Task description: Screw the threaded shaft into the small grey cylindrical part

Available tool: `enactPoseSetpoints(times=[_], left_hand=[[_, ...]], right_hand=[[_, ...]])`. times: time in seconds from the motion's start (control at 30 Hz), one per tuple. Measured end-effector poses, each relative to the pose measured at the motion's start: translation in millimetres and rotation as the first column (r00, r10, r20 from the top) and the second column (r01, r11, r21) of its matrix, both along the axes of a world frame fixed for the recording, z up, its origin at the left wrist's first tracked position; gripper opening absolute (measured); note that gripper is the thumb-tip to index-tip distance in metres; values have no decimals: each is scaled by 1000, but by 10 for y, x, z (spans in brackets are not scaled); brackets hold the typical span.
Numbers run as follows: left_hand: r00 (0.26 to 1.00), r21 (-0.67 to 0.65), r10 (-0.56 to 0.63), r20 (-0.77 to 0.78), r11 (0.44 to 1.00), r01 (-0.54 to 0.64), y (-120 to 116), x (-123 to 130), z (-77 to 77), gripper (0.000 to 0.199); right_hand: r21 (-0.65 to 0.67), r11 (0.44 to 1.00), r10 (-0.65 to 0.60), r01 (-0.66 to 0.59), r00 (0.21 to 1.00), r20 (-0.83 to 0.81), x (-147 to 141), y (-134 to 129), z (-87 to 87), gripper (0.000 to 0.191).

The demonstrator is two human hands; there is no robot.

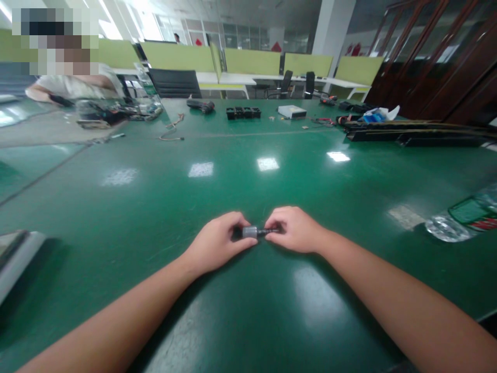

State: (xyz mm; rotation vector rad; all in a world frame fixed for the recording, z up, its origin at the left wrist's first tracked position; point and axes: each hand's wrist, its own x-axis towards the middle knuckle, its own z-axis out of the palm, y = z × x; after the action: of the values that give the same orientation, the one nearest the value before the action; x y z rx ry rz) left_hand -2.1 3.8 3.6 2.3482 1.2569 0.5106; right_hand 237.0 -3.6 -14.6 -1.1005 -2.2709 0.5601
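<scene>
A small part with a grey cylinder (250, 231) and a thin dark ridged shaft (267, 231) lies level between my hands, just over the green table (240, 197). My left hand (221, 239) is closed on the grey cylinder, thumb in front and fingers behind. From the other side, my right hand (293, 228) pinches the dark shaft, and its fingers hide the far tip. Whether the cylinder and shaft are one piece I cannot tell.
A clear bottle (454, 224) lies at the right, and a pale-edged object (19, 259) sits at the left edge. Along the far side are black blocks (243, 113), a white box (292, 112), a cable (173, 129) and black rails (411, 132). A person (77, 85) sits far left.
</scene>
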Motion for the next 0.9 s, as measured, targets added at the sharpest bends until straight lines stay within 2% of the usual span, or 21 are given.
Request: enactPoseSetpoints(times=[0.9], left_hand=[[1000,-6,-6,-4,1000,6,-7,4,20,27]], right_hand=[[7,1000,-29,29,1000,10,51,-12,48,8]])
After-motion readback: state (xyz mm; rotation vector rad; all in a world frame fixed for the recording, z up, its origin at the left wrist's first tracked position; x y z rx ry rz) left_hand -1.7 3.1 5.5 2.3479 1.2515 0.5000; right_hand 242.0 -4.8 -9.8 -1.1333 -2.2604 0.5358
